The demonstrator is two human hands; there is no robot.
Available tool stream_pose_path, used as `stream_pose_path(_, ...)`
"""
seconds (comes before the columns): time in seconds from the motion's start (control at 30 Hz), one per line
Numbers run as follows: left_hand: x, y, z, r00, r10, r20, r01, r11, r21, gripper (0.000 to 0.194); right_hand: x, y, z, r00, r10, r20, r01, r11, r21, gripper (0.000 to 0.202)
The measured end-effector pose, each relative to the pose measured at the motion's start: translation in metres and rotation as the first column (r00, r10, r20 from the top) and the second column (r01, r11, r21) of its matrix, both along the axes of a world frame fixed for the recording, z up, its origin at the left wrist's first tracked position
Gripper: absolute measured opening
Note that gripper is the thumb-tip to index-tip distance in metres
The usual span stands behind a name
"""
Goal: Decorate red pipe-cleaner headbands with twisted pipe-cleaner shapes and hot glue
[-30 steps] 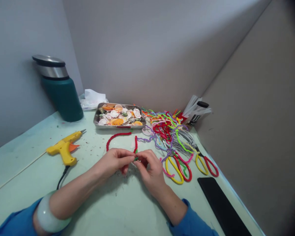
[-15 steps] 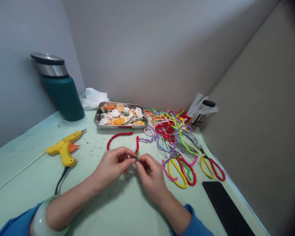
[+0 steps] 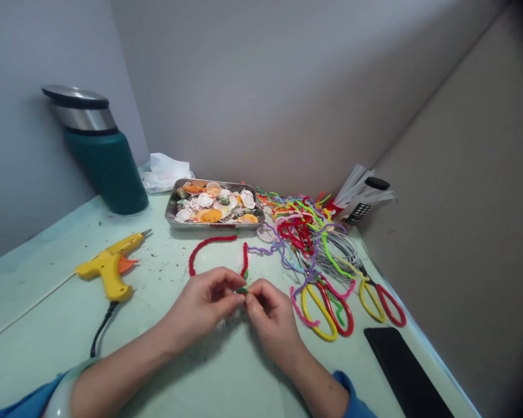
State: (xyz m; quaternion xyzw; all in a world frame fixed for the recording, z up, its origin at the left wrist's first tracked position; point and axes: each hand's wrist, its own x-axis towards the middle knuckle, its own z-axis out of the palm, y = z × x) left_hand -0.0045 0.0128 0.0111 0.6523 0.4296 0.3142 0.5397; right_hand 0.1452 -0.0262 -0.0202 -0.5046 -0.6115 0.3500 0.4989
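A fuzzy red pipe cleaner (image 3: 196, 251) curves in an open ring shape just beyond my hands, with a gap at its far side. A short green pipe cleaner (image 3: 242, 291) sits at its near right part, between my fingertips. My left hand (image 3: 213, 299) is closed, thumb and index finger pinching at the green piece. From the other side my right hand (image 3: 268, 310) pinches at the same spot, its fingertips almost touching the left ones. The lower stretch of the red ring is hidden behind the left hand.
Behind the hands stands a metal tray (image 3: 215, 226) of seashells. A yellow glue gun (image 3: 108, 267) and a teal bottle (image 3: 107, 168) are at left. To the right are tangled pipe cleaners (image 3: 296, 232), scissors (image 3: 322, 310), more scissors (image 3: 377, 302) and a black flat object (image 3: 405, 368).
Both hands have shifted slightly down toward me, still pinching. The green piece between the fingertips shows at a different angle. The camera view has moved a little.
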Motion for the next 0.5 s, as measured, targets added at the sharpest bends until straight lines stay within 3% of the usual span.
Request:
stream_pose_path(0.13, -0.001, 0.003, 0.004, 0.992, -0.021, 0.124, 0.045, 0.978, -0.201, 0.02, 0.001, -0.003, -0.001, 0.999, 0.023, -0.038, -0.023, 1.0, -0.018, 0.016)
stream_pose_path(0.5, -0.006, 0.007, 0.011, 0.987, -0.039, 0.153, 0.089, 0.938, -0.334, 0.026, 0.003, -0.004, 0.002, 0.998, 0.045, -0.05, -0.046, 0.999, -0.011, 0.018)
